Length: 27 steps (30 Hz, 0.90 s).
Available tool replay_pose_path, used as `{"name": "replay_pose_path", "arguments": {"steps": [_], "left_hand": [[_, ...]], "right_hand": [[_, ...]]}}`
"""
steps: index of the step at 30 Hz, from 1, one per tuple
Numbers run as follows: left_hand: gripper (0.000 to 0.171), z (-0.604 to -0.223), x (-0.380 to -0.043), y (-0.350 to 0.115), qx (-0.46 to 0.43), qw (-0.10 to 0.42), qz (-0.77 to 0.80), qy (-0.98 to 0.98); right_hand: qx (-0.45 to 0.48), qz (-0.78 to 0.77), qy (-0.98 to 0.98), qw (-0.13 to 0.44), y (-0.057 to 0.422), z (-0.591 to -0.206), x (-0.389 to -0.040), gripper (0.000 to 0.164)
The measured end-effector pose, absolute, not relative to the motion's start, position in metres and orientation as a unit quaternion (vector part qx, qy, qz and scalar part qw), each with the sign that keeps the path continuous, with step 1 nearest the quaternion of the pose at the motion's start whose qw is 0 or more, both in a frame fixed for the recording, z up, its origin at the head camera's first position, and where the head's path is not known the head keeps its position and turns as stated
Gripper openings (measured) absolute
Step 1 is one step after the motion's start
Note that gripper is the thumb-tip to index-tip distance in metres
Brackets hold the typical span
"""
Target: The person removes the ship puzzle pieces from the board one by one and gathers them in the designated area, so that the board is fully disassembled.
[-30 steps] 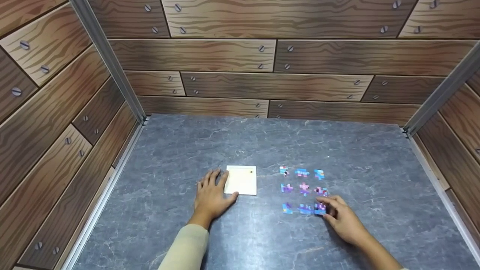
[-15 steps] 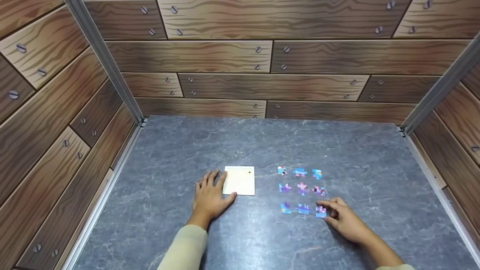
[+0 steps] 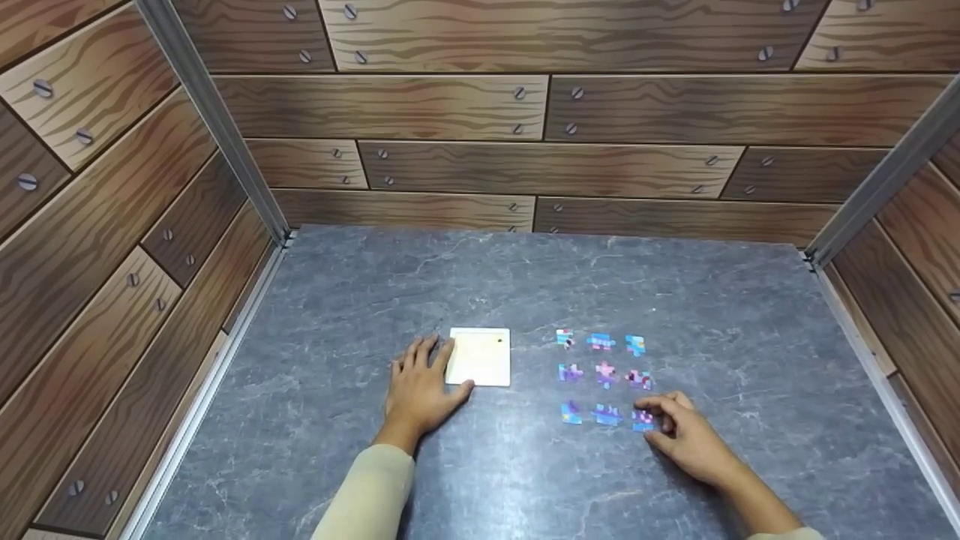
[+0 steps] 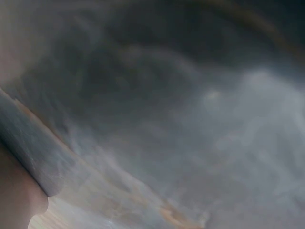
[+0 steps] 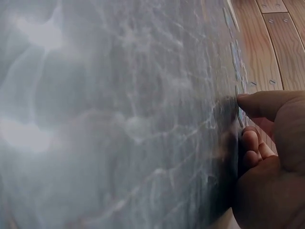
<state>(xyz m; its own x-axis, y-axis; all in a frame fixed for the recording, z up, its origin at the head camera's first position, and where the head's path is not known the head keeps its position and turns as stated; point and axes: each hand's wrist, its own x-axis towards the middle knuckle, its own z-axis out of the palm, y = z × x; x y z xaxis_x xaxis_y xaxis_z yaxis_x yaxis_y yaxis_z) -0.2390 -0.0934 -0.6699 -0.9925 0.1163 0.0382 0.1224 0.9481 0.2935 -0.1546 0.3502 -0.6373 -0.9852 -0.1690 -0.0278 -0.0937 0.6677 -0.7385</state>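
A small puzzle piece [image 3: 643, 421], blue and pink, sits at the near right corner of a spread of jigsaw pieces. My right hand [image 3: 688, 439] has its thumb and index finger at the edges of this piece, pinching it on the table; the other fingers curl under. From the right wrist view, the thumb [image 5: 259, 101] meets the thin piece edge-on, low against the surface. My left hand [image 3: 421, 390] lies with fingers spread along the left side of a square white board [image 3: 480, 358], index finger and thumb at its edge. The left wrist view is mostly blurred table.
Several other jigsaw pieces, among them a pink middle piece [image 3: 605, 373], lie apart in rows to the right of the board. The grey marbled table [image 3: 360, 292] is bounded by wood-patterned walls [image 3: 450, 165] at the back and sides.
The near right corner piece has slid slightly right, opening a gap from its neighbour, with my right fingers on it. My left hand stays by the board; the head view shifts slightly.
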Motion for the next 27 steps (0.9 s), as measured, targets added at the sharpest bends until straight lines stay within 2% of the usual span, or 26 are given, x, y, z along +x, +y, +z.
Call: {"name": "replay_pose_path", "arguments": {"steps": [13,22,27], "left_hand": [[0.089,-0.676,-0.235,-0.098,-0.051,0.012,-0.151,-0.987],[0.091,-0.669,-0.246,-0.085,-0.069,0.01,-0.16,-0.985],[0.092,-0.667,-0.25,-0.084,-0.075,-0.007,-0.171,-0.982]], "right_hand": [[-0.06,-0.388,0.917,0.072,0.348,-0.641,-0.164,0.04],[-0.047,-0.393,0.917,0.045,0.355,-0.638,-0.158,0.041],[-0.04,-0.417,0.907,0.033,0.358,-0.64,-0.159,0.04]]}}
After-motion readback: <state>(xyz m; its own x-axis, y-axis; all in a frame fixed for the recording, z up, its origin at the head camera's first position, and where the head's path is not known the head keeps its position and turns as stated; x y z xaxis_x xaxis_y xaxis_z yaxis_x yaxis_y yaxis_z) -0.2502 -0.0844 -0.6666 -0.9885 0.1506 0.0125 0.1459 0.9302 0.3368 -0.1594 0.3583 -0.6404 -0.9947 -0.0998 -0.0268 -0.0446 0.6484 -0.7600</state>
